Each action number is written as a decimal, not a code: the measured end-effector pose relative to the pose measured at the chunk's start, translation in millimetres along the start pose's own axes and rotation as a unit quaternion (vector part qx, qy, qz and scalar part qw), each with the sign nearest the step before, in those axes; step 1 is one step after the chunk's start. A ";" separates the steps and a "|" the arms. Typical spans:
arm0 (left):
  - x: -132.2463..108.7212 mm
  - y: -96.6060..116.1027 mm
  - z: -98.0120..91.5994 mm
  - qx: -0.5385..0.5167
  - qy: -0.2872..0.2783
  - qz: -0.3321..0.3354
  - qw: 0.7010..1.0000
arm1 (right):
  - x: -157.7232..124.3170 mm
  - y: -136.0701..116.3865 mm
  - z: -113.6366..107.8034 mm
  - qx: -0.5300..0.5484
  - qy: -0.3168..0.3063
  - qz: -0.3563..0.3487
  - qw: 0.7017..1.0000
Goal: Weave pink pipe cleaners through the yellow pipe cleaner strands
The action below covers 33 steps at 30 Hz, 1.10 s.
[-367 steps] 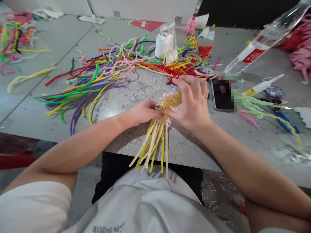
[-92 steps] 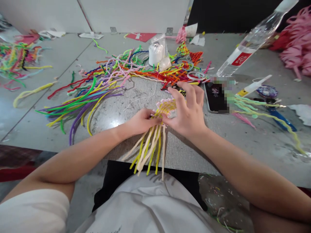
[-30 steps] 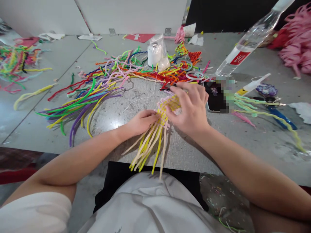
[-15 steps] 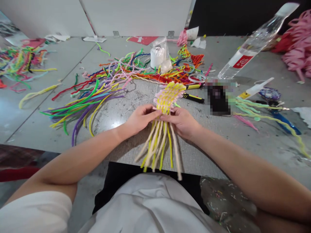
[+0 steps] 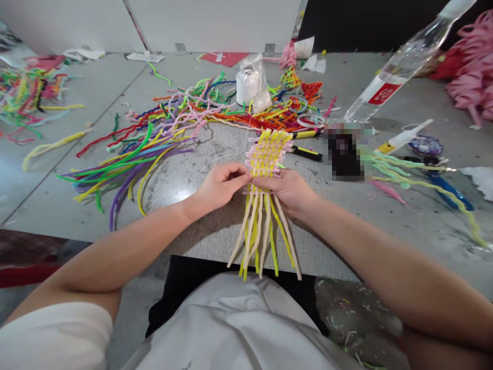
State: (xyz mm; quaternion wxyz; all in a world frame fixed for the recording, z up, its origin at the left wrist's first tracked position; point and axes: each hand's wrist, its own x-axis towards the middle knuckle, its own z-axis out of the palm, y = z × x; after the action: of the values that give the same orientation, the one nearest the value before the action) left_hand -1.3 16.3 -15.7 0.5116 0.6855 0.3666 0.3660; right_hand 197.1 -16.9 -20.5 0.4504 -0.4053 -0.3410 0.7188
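A woven strip of yellow, cream and pink fuzzy stems (image 5: pixel 268 149) is held up over the table's near part, its loose yellow and cream ends hanging toward me. My left hand (image 5: pixel 222 186) pinches the strip's left edge with thumb and forefinger. On the other side my right hand (image 5: pixel 290 189) grips the strip, its thumb across the front and the other fingers partly hidden behind. A thin white thread (image 5: pixel 227 155) runs on the table beside the strip's left edge. Just beyond the strip lie black and yellow tool handles (image 5: pixel 306 152).
Many coloured stems (image 5: pixel 127 164) lie to the left and behind. A white spool (image 5: pixel 245 88) in plastic stands at the back. A clear bottle (image 5: pixel 396 72) leans at the right, near a glue bottle (image 5: pixel 404 137), a pixelated dark object (image 5: pixel 346 156) and pale green stems (image 5: pixel 393 167).
My left thumb has shifted to the strip's edge, and my right thumb now lies further across the front. The hanging ends have swung to the right.
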 end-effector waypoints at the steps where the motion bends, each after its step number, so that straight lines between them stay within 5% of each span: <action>1: -0.4 1.5 0.1 -0.001 0.004 -0.005 1.000 | 0.0 0.9 0.0 -0.003 0.004 -0.005 1.000; 14: -2.0 -1.6 5.9 -0.106 0.047 -0.070 0.991 | -2.9 4.3 -0.3 -0.050 0.015 -0.039 0.998; 19: -3.0 -2.9 5.8 -0.162 -0.016 -0.097 0.982 | -4.6 5.5 -0.2 -0.088 -0.001 -0.075 0.993; 24: -4.9 1.0 1.4 -0.096 -0.035 -0.058 0.993 | -7.3 1.6 -4.0 -0.094 -0.051 -0.075 0.991; 33: -4.9 0.8 2.1 -0.094 -0.052 -0.097 0.989 | -4.2 -1.5 -3.6 -0.078 0.005 -0.056 0.995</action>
State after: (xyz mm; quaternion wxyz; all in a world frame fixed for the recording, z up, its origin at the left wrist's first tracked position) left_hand -1.7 11.0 -16.0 0.6254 0.6136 0.3683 0.3112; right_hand 202.0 -19.8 -19.7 0.4586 -0.4229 -0.4159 0.6617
